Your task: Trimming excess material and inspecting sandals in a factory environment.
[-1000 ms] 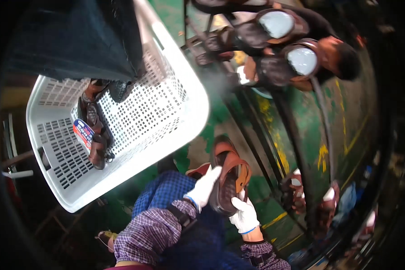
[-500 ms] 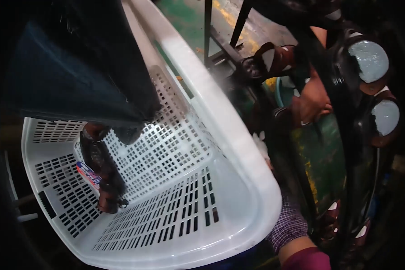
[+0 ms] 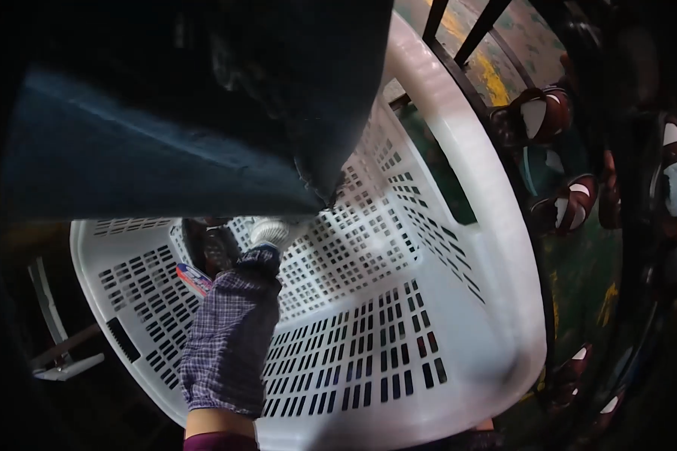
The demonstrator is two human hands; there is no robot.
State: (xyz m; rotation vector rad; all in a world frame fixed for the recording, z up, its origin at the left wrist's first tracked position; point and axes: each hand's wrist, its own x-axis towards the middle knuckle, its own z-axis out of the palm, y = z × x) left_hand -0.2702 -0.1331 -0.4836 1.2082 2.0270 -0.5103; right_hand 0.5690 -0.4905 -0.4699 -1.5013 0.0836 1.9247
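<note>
A large white plastic basket (image 3: 496, 248) with slotted walls fills the middle of the view. My left arm, in a checked purple sleeve, reaches up into it from the lower edge. My left hand (image 3: 272, 230) wears a white glove and sits at the basket's far wall, half hidden under a dark blue cloth (image 3: 165, 150). Just left of the hand lies a dark shoe (image 3: 210, 249), with a small red, white and blue tag (image 3: 194, 279) below it. I cannot see the fingers. My right hand is out of view.
A black metal rack (image 3: 459, 45) runs along the right, with several brown shoes with white insoles (image 3: 538, 116) on it. Beyond is a green floor with yellow marks (image 3: 493, 75). A pale bar (image 3: 64, 364) sticks out at lower left.
The view has swung from the shoes on the rack to the basket, which now looms close. My left arm has come in and reached into the basket toward the dark shoe.
</note>
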